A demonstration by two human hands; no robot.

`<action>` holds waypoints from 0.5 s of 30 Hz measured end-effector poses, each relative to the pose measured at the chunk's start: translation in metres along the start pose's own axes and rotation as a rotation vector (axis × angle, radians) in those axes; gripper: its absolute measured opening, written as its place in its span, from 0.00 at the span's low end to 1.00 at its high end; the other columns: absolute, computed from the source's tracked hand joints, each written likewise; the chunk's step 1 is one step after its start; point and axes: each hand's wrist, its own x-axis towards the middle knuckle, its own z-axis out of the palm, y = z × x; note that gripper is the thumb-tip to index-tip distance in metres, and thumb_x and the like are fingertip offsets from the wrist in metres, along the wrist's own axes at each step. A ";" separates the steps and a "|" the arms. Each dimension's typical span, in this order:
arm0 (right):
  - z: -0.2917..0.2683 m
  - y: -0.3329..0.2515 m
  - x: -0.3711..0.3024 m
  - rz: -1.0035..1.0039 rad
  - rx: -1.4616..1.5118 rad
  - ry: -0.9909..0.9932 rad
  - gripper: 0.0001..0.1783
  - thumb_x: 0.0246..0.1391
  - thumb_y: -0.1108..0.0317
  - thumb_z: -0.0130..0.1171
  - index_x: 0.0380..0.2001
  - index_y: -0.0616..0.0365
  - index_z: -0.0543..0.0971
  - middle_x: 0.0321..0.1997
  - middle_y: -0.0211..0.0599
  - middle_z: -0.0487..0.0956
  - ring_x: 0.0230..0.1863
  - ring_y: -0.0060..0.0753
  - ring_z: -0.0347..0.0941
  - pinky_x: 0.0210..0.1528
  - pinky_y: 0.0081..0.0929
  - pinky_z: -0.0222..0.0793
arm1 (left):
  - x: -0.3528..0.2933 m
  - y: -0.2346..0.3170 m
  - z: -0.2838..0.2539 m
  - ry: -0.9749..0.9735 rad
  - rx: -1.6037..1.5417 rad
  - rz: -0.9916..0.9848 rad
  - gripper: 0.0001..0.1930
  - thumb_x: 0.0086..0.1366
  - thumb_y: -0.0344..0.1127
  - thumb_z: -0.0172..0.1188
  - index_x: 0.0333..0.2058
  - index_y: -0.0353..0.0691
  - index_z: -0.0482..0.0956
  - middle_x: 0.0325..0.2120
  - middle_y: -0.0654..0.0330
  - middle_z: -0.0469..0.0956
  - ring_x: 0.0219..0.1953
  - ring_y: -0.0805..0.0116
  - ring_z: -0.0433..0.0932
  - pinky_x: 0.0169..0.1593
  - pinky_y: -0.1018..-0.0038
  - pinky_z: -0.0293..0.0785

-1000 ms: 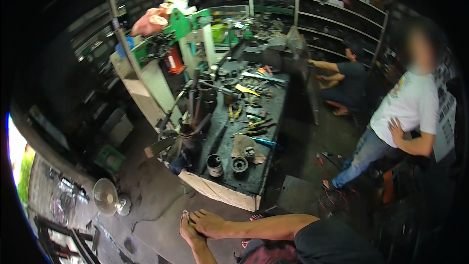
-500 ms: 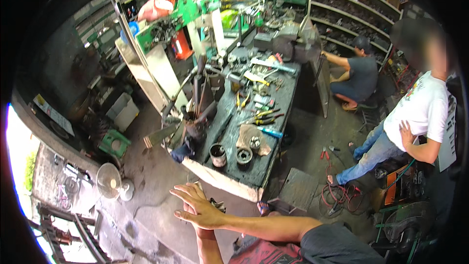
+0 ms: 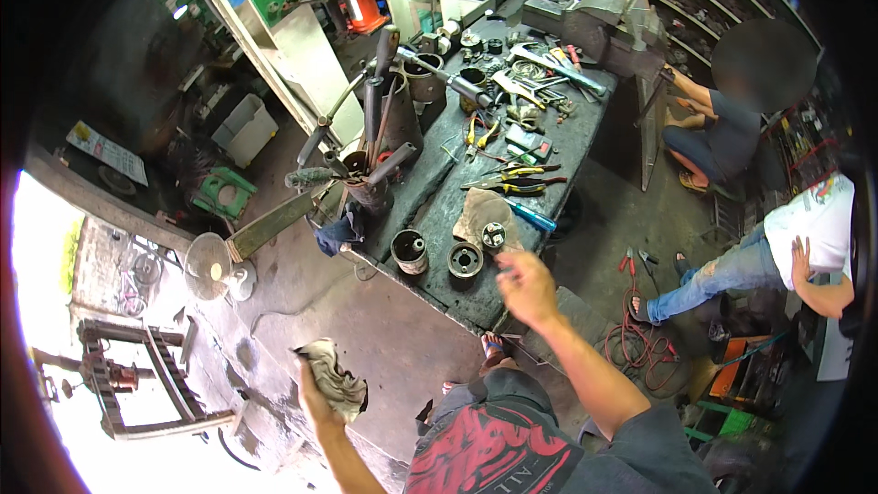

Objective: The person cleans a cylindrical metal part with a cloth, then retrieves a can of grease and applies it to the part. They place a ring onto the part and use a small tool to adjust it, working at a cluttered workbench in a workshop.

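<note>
My left hand (image 3: 314, 397) is closed around a crumpled, dirty cream rag (image 3: 335, 379), held out over the floor left of the bench. My right hand (image 3: 529, 291) reaches over the bench's near right corner, loosely curled with its fingers apart. Just beyond its fingertips, a small round metal part (image 3: 494, 236) with holes rests on a brown cloth (image 3: 477, 210). A dark ring-shaped metal part (image 3: 465, 261) lies to the left of those fingers. Farther left stands an open, stained can (image 3: 409, 251) with something inside. No object shows in my right hand.
Several pliers (image 3: 517, 179) and a blue-handled tool (image 3: 530, 215) lie on the dark workbench (image 3: 430, 288). A container of upright tools (image 3: 368, 190) stands at its left edge. Right of the bench, one person crouches and another stands near red cables (image 3: 631, 348). A fan (image 3: 208, 265) is left.
My hands were together in front of me. They have separated: the right has moved to the bench parts, and the left has drawn back left with the rag. The view has shifted.
</note>
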 end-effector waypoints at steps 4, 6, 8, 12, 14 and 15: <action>0.001 0.064 0.049 -0.255 -0.382 0.039 0.39 0.45 0.69 0.76 0.62 0.55 0.75 0.63 0.42 0.76 0.61 0.50 0.71 0.65 0.44 0.65 | -0.035 -0.009 0.005 -0.384 -0.490 -0.008 0.32 0.77 0.62 0.49 0.63 0.38 0.74 0.55 0.51 0.80 0.56 0.52 0.81 0.60 0.52 0.79; 0.013 0.076 0.069 -0.254 -0.423 0.009 0.40 0.41 0.66 0.79 0.61 0.54 0.76 0.62 0.39 0.78 0.63 0.47 0.70 0.66 0.44 0.63 | -0.040 -0.022 0.031 -0.370 -0.515 -0.018 0.31 0.77 0.61 0.49 0.62 0.41 0.76 0.55 0.54 0.81 0.58 0.52 0.80 0.63 0.50 0.77; 0.021 0.078 0.084 -0.272 -0.434 -0.005 0.40 0.39 0.64 0.81 0.60 0.53 0.78 0.62 0.37 0.79 0.65 0.45 0.69 0.67 0.43 0.61 | -0.045 -0.039 0.058 -0.421 -0.608 -0.063 0.27 0.78 0.56 0.49 0.61 0.41 0.78 0.56 0.56 0.82 0.58 0.52 0.80 0.64 0.51 0.75; 0.013 0.055 0.097 -0.339 -0.398 -0.001 0.36 0.37 0.63 0.81 0.53 0.56 0.81 0.57 0.37 0.82 0.64 0.47 0.72 0.68 0.47 0.58 | -0.053 -0.053 0.091 -0.527 -0.576 -0.184 0.26 0.78 0.54 0.48 0.61 0.40 0.78 0.55 0.54 0.82 0.56 0.52 0.82 0.64 0.52 0.76; 0.003 0.028 0.089 -0.412 -0.341 0.081 0.36 0.37 0.62 0.81 0.52 0.57 0.80 0.56 0.39 0.82 0.63 0.50 0.73 0.67 0.51 0.60 | -0.057 -0.048 0.110 -0.409 -0.371 0.018 0.24 0.79 0.48 0.46 0.63 0.39 0.73 0.55 0.53 0.81 0.54 0.55 0.82 0.60 0.55 0.78; -0.001 0.011 0.082 -0.458 -0.254 0.104 0.35 0.38 0.63 0.80 0.52 0.59 0.80 0.54 0.44 0.82 0.59 0.55 0.76 0.61 0.50 0.68 | -0.061 -0.043 0.121 -0.438 -0.288 0.120 0.26 0.78 0.46 0.48 0.67 0.37 0.69 0.58 0.54 0.78 0.55 0.58 0.81 0.60 0.62 0.76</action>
